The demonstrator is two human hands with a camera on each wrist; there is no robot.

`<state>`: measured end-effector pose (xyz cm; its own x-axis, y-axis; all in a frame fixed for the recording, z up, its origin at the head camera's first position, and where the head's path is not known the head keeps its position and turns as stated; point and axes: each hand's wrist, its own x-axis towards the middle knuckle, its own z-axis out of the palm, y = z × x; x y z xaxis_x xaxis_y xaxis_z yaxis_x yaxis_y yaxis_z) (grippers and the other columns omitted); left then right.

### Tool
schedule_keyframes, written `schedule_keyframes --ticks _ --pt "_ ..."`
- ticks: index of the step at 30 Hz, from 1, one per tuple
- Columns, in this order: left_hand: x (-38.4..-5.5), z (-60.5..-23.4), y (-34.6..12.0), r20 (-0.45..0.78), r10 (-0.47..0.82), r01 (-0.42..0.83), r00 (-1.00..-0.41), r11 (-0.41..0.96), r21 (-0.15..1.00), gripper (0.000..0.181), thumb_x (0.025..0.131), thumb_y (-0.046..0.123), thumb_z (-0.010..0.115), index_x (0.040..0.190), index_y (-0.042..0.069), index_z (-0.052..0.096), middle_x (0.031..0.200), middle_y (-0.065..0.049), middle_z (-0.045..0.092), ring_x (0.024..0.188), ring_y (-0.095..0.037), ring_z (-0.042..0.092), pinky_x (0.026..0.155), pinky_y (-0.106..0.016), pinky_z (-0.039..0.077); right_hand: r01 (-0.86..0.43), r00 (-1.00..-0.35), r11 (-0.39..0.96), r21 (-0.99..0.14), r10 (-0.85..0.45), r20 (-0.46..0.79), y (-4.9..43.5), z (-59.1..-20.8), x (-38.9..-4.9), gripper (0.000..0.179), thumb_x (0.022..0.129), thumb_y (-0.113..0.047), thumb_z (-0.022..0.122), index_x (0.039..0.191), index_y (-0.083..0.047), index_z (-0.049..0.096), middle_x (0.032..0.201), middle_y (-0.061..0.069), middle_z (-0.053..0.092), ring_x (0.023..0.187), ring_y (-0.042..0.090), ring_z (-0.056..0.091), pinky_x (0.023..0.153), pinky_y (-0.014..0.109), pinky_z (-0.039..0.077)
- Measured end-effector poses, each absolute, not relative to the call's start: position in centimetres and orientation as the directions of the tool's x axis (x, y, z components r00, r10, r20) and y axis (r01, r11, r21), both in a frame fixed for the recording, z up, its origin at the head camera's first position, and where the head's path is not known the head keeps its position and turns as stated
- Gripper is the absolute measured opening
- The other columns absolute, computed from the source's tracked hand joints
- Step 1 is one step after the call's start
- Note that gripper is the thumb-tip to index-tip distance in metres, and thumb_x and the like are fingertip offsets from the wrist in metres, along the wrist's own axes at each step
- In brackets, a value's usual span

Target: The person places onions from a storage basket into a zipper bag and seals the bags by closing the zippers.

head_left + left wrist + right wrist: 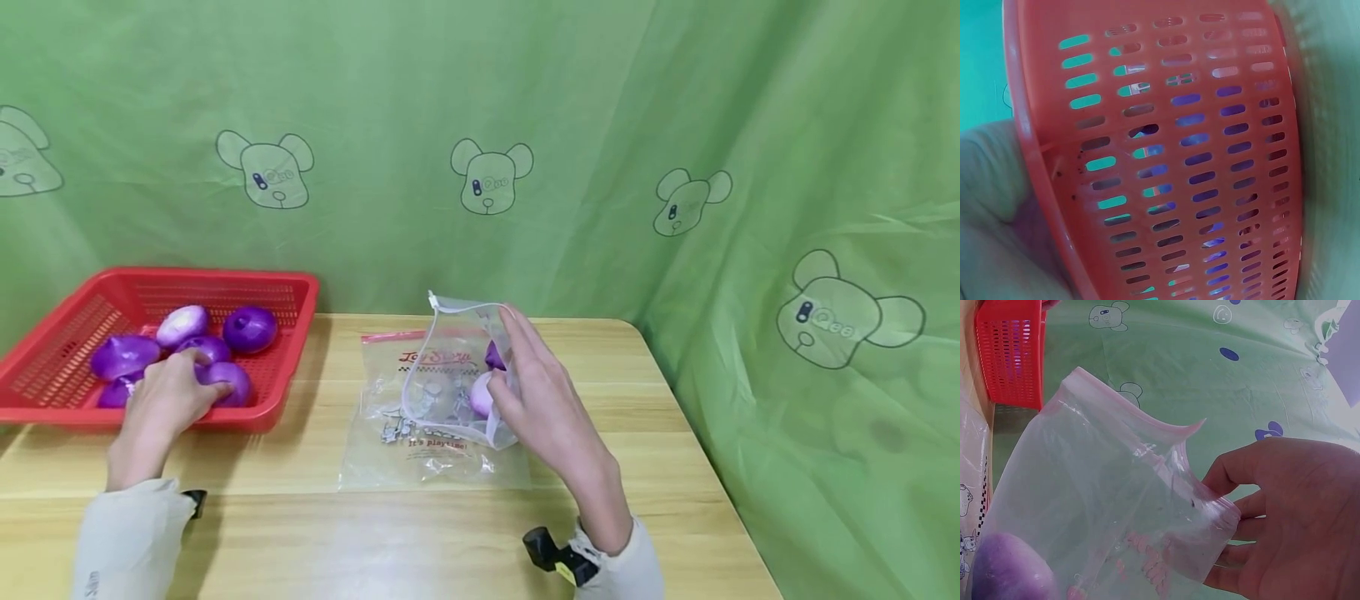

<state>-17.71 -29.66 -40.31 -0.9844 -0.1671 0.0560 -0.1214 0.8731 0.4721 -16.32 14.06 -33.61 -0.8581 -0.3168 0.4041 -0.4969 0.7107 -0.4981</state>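
Observation:
In the head view my left hand (168,392) reaches over the near rim of the red basket (300,333), its fingers and thumb curled about a purple onion (234,385). Several more purple onions, one of them this dark one (251,328), lie around it. The left wrist view shows mostly the basket's slotted side (1179,162), which hides the fingertips. My right hand (543,400) grips the side of a clear zip bag (1097,462), whose mouth gapes toward the left. Inside that bag sit purple onions (1013,569), partly covered by my hand in the head view.
A flat clear bag with printed red lettering (438,358) lies on the wooden table (360,542) beneath the gaping one. Behind the table hangs a green curtain (390,83) with bear prints, and it also runs along the right edge.

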Motion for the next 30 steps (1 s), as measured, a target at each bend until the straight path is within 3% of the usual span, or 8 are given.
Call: schedule_keyframes --ticks 9,16,30 --pt "-17.8 -40.5 -29.4 0.149 -0.181 -0.091 -0.972 0.877 0.472 0.054 0.087 0.028 0.075 0.122 -0.009 0.058 0.110 -0.040 0.060 0.088 -0.059 0.058 0.061 -0.058 0.045 -0.492 -0.860 0.712 -0.501 -0.309 0.406 14.0 -33.7 -16.4 0.075 0.094 -0.011 0.057 0.159 -0.011 0.019 0.165 0.006 0.018 0.150 0.021 0.021 0.119 0.041 0.024" --pt "-17.8 -40.5 -28.9 0.221 -0.198 -0.071 -0.955 0.876 0.478 0.050 0.088 0.028 0.075 0.122 -0.006 0.061 0.118 -0.038 0.059 0.098 -0.062 0.055 0.066 -0.063 0.043 -0.493 -0.860 0.710 -0.503 -0.310 0.405 14.0 -33.6 -16.4 0.075 0.094 -0.010 0.058 0.159 -0.010 0.019 0.165 0.006 0.018 0.150 0.022 0.022 0.119 0.040 0.024" --pt "-18.0 -40.0 -27.6 0.342 -0.198 -0.010 -0.919 0.877 0.480 0.051 0.086 0.021 0.078 0.122 -0.010 0.058 0.113 -0.039 0.059 0.098 -0.061 0.055 0.072 -0.066 0.044 -0.490 -0.861 0.715 -0.498 -0.309 0.404 14.1 -33.6 -16.4 0.074 0.095 -0.012 0.057 0.159 -0.010 0.019 0.165 0.006 0.018 0.150 0.022 0.021 0.119 0.041 0.024"
